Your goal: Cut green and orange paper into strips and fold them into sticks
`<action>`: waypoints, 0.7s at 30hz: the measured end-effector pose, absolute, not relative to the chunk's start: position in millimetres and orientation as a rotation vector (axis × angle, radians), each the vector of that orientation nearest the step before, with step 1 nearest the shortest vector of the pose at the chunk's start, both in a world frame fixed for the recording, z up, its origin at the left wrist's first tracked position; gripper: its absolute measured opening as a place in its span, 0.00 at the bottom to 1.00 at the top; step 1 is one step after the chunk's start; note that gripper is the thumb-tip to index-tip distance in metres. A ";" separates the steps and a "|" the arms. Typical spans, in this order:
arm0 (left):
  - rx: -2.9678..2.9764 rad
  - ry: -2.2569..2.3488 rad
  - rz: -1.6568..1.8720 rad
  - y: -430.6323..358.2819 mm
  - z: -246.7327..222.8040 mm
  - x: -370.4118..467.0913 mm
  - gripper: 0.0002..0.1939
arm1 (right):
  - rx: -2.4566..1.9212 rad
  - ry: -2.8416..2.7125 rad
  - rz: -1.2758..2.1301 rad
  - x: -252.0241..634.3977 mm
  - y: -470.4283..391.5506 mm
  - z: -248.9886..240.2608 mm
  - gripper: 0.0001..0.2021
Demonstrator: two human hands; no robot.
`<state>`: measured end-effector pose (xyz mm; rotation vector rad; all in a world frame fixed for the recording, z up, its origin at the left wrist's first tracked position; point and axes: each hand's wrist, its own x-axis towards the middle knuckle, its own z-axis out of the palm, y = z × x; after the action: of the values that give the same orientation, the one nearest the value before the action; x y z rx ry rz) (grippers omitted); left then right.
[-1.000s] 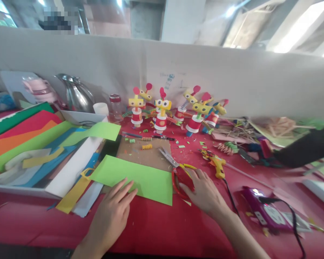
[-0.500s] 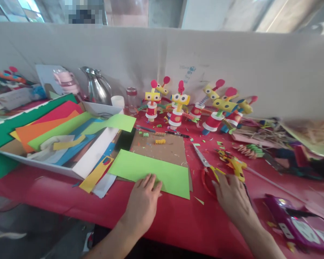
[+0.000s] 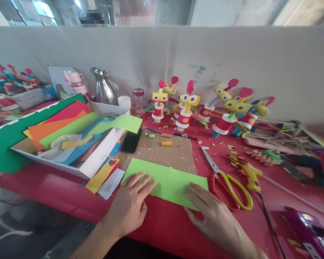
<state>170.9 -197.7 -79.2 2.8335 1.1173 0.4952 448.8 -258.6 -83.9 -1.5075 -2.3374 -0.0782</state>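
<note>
A bright green paper strip (image 3: 166, 181) lies along the near side of a brown cardboard sheet (image 3: 175, 151). On the strip's left part rests my left hand (image 3: 132, 199), open, fingers stretched out. My right hand (image 3: 206, 210) is open too, its fingertips over the strip's right end. Just right of the strip lie scissors (image 3: 226, 183) with one red and one yellow handle, touched by neither hand. Small coiled paper springs, a yellow one (image 3: 166, 143) among them, sit on the cardboard.
A white box (image 3: 97, 154) of coloured paper stands at left, a phone (image 3: 131, 141) beside it. Several paper-cup figures (image 3: 184, 117) line the back by a grey partition. A yellow glue gun (image 3: 252, 176) and a purple device (image 3: 310, 230) lie at right.
My right hand has left the scissors, which now lie on the table, and moved left onto the green strip. My left hand has spread over the strip's left part. The view has shifted slightly.
</note>
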 end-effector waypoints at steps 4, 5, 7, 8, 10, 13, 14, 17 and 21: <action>2.927 1.062 0.522 -186.1 -80.2 171.6 0.24 | -1.508 -2.349 -0.087 435.7 -258.3 -74.0 0.17; 2.947 1.052 0.546 -183.7 -79.9 173.2 0.21 | -1.512 -2.346 -0.090 432.0 -256.7 -71.8 0.17; 2.969 1.033 0.589 -180.2 -78.3 175.3 0.19 | -1.525 -2.330 -0.091 425.7 -252.9 -67.9 0.18; 2.973 1.024 0.609 -179.8 -77.2 175.4 0.19 | -1.532 -2.325 -0.092 423.1 -251.2 -66.1 0.18; 2.988 0.991 0.661 -183.3 -75.3 173.0 0.19 | -1.529 -2.334 -0.099 419.4 -250.5 -63.0 0.17; 3.038 0.904 0.747 -200.3 -74.2 163.1 0.20 | -1.469 -2.366 -0.073 416.9 -260.1 -60.8 0.14; 3.056 0.874 0.757 -207.9 -74.4 158.6 0.21 | -1.439 -2.374 -0.046 417.1 -266.2 -61.6 0.13; 3.079 0.831 0.725 -227.9 -77.8 144.4 0.21 | -1.350 -2.381 -0.037 422.5 -287.8 -71.9 0.15; 3.006 0.871 0.735 -233.5 -87.4 128.3 0.21 | -1.280 -2.396 -0.175 444.5 -306.0 -99.9 0.17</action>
<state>128.3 -233.5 -87.4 3.0063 0.8712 0.7347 444.5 -306.0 -99.9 -1.2805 -2.3960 -0.1753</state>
